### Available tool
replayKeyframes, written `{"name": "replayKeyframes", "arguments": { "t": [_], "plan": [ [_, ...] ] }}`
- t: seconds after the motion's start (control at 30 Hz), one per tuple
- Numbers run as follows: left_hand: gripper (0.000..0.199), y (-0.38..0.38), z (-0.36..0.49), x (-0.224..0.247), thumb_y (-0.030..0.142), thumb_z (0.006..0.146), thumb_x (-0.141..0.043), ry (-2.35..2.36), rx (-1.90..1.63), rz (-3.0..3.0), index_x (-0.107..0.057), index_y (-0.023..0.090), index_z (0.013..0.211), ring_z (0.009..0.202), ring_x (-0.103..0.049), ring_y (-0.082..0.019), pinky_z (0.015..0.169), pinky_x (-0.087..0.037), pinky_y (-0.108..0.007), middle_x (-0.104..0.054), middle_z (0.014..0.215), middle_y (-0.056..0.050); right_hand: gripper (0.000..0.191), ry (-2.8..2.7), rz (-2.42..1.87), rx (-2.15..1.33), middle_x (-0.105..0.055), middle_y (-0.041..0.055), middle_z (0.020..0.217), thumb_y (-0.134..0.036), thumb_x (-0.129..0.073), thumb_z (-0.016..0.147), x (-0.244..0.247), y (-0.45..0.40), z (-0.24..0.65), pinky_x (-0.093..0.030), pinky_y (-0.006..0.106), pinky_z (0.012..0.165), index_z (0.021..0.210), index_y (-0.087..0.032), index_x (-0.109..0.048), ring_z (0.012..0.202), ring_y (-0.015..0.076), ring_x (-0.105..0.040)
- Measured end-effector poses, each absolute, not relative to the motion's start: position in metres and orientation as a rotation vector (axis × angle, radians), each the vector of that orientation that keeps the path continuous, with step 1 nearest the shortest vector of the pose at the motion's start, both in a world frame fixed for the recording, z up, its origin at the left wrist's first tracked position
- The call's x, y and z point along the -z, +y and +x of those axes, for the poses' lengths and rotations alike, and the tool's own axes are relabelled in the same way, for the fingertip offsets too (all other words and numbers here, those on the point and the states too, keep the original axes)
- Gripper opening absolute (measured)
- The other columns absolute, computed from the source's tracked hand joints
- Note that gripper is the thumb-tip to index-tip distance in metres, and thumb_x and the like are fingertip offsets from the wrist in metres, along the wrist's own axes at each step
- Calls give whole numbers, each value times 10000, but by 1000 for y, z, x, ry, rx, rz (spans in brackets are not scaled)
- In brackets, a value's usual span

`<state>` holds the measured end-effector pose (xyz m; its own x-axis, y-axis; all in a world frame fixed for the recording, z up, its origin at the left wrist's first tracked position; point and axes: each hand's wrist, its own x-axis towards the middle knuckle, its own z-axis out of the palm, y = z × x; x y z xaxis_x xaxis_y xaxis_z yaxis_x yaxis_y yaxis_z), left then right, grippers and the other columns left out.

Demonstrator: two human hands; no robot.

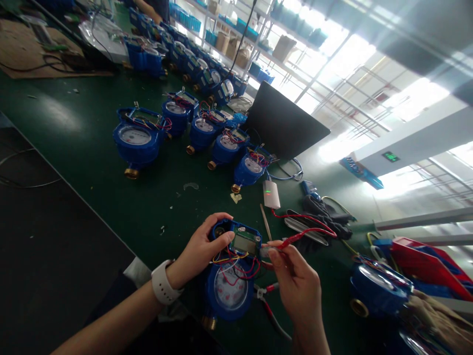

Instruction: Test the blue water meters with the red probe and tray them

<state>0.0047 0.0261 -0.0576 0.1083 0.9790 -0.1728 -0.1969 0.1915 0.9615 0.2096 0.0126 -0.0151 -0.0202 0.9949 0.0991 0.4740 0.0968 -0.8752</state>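
Note:
In front of me lies a blue water meter (229, 291) with a round dial, a brass end and loose coloured wires. Its upper housing is uncovered and shows a circuit board with a small display (244, 243). My left hand (203, 246) grips that housing, the thumb lying on the board beside the display. My right hand (295, 276) pinches a small clear connector (266, 252) at the board's right edge. Whether it is plugged in, I cannot tell. A red cable (310, 231) runs from the connector to a white box (271, 194) with lit green and red lights.
Red-handled pliers (261, 293) lie partly under the meter. More blue meters (136, 138) stand in a row beyond, before a black laptop (284, 121). To the right are a dark cloth (325, 214), another meter (377, 286) and a red bin (424, 261). A person's arm (150, 11) shows far back.

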Motion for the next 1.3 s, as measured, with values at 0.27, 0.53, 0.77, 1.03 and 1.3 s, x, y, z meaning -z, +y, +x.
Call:
{"name": "replayKeyframes", "arguments": {
  "t": [0.27, 0.53, 0.77, 1.03, 1.3],
  "plan": [
    [364, 27, 4, 56, 382, 823, -603, 1073, -1095, 966, -556, 209, 1140, 862, -592, -196, 743, -503, -310, -605, 1037, -44, 166, -1619, -1480, -846, -755, 60, 911, -343, -634, 907, 16, 12, 210, -670, 302, 640, 947, -206, -719, 778, 203, -738],
    [365, 27, 5, 56, 390, 819, -597, 1074, -1092, 962, -557, 212, 1134, 913, -596, -214, 783, -504, -330, -604, 1058, -48, 162, -1615, -1478, -840, -751, 49, 912, -347, -644, 901, 16, 12, 210, -668, 288, 644, 948, -214, -724, 778, 196, -735],
    [372, 27, 5, 56, 390, 820, -602, 1055, -1088, 943, -552, 209, 1141, 908, -600, -216, 779, -511, -332, -603, 1061, -51, 142, -1608, -1480, -870, -753, 40, 924, -340, -637, 908, 15, 12, 210, -662, 285, 650, 942, -232, -722, 793, 194, -735],
    [371, 27, 5, 58, 383, 831, -601, 1045, -1095, 949, -549, 204, 1151, 926, -587, -213, 799, -492, -325, -587, 1077, -50, 152, -1634, -1490, -851, -752, 41, 939, -345, -624, 920, 15, 12, 210, -655, 277, 669, 971, -231, -709, 814, 192, -733],
    [352, 25, 5, 60, 366, 824, -602, 1063, -1121, 957, -553, 211, 1136, 855, -572, -192, 747, -487, -314, -576, 1024, -34, 158, -1631, -1436, -779, -756, 69, 982, -332, -611, 930, 20, 6, 209, -653, 300, 661, 993, -214, -696, 831, 207, -744]
  ]
}}
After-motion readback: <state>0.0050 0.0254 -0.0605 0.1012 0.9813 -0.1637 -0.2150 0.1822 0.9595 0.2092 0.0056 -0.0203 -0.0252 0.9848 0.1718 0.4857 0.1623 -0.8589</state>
